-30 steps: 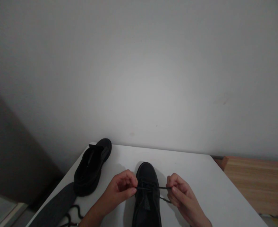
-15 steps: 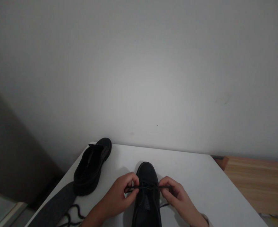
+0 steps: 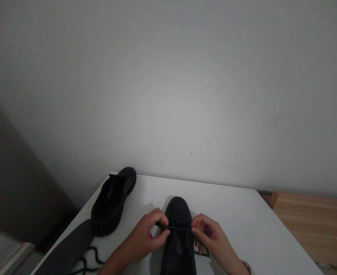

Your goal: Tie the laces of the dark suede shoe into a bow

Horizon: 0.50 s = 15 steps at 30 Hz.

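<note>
A black shoe [image 3: 177,214] stands on the white table [image 3: 237,214], toe pointing away from me. My left hand [image 3: 145,237] pinches one end of its black lace [image 3: 174,228] at the shoe's left side. At the right side my right hand [image 3: 211,236] pinches the other end. The lace runs short and taut between the two hands across the shoe's top. A loop of lace hangs below my right hand.
A second black shoe [image 3: 112,202] lies near the table's left corner, opened up and without a lace. A dark flat strip [image 3: 68,248] and a loose black lace [image 3: 89,259] lie at the left edge. A wooden surface [image 3: 311,225] adjoins on the right. A pale wall rises behind.
Both hands have drawn closer together over the shoe, so the stretch of lace between them is shorter. The shoes have not moved.
</note>
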Available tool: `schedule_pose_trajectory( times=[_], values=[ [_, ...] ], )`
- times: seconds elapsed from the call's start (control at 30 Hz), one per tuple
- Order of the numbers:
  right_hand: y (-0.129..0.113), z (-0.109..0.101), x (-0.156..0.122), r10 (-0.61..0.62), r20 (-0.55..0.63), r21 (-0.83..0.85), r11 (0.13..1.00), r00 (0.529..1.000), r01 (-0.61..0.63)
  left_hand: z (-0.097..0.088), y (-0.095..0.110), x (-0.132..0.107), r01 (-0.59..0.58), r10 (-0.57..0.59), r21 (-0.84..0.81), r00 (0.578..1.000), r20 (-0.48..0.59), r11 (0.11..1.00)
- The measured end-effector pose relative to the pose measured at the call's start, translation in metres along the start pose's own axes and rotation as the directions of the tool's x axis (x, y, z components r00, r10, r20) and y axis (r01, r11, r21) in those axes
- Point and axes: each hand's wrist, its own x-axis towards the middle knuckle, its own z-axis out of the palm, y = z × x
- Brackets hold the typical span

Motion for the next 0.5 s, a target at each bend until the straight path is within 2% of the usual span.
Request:
schedule_pose_trajectory(
  times=[0.2, 0.5],
  values=[
    [-0.011, 0.004, -0.003, -0.111, -0.048, -0.101, 0.989, 0.993, 0.106, -0.005, -0.009, 0.003, -0.007, -0.002, -0.158, 0.999, -0.054, 0.987],
    [-0.015, 0.009, -0.004, -0.127, -0.073, -0.209, 0.972, 0.989, 0.11, -0.014, -0.008, 0.004, -0.025, -0.028, -0.406, 0.992, -0.125, 0.914]
  ],
)
